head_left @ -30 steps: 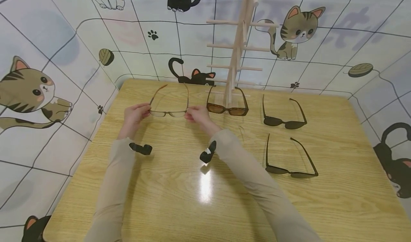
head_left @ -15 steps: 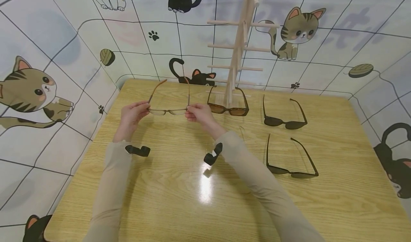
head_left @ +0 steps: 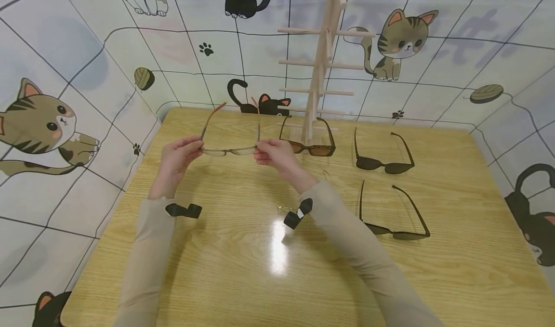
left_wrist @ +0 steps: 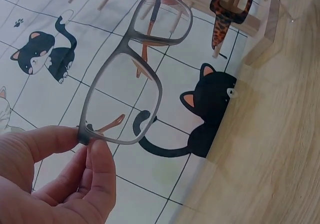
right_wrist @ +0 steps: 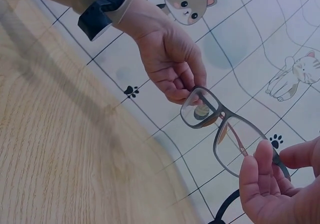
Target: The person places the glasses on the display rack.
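Observation:
A pair of eyeglasses (head_left: 226, 151) with a thin grey frame, clear lenses and brownish-orange temple tips hangs between both hands, temples unfolded and pointing away toward the wall. My left hand (head_left: 178, 159) pinches its left front corner between thumb and fingers, as the left wrist view shows closely at the frame's hinge (left_wrist: 85, 135). At the opposite corner, my right hand (head_left: 279, 157) pinches the frame the same way. In the left wrist view the eyeglasses stand away from the tabletop. The right hand partly covers a pair of tortoiseshell sunglasses (head_left: 322, 150) in the head view.
A wooden display stand (head_left: 318, 69) with several pegs rises at the back, the tortoiseshell sunglasses around its base. Black sunglasses (head_left: 368, 164) and a second dark pair (head_left: 409, 236) lie on the right of the wooden table (head_left: 234, 269). A thin gold-coloured piece (head_left: 284, 207) shows beside the right wrist.
Both hands have lifted the eyeglasses a little, and the temple tips now reach higher up the view. The right hand has shifted slightly right, uncovering the gold-coloured piece.

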The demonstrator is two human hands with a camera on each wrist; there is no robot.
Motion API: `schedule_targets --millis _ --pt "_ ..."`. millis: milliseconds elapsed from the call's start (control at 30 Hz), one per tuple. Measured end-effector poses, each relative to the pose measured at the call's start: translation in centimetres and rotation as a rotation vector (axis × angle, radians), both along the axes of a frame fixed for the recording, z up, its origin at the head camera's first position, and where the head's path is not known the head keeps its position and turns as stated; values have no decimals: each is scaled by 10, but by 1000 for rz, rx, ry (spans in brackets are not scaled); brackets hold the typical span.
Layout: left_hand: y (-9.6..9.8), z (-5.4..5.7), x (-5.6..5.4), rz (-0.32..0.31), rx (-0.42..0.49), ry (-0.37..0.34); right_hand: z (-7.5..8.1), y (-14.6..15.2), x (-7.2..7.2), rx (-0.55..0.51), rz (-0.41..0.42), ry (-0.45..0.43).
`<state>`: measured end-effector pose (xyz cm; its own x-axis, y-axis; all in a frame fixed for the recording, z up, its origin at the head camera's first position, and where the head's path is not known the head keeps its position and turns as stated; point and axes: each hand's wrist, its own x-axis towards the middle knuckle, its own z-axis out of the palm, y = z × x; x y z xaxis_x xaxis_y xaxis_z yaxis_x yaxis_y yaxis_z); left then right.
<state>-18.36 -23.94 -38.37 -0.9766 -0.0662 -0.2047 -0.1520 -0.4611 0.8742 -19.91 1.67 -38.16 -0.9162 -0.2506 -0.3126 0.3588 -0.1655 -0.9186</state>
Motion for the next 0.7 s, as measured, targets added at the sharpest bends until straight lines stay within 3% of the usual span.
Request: schedule_targets --millis 433,700 --pt "20 13 15 -70 18 70 15 29 19 -61 6 29" --pt "34 17 18 -109 -4 99 18 48 29 -24 26 54"
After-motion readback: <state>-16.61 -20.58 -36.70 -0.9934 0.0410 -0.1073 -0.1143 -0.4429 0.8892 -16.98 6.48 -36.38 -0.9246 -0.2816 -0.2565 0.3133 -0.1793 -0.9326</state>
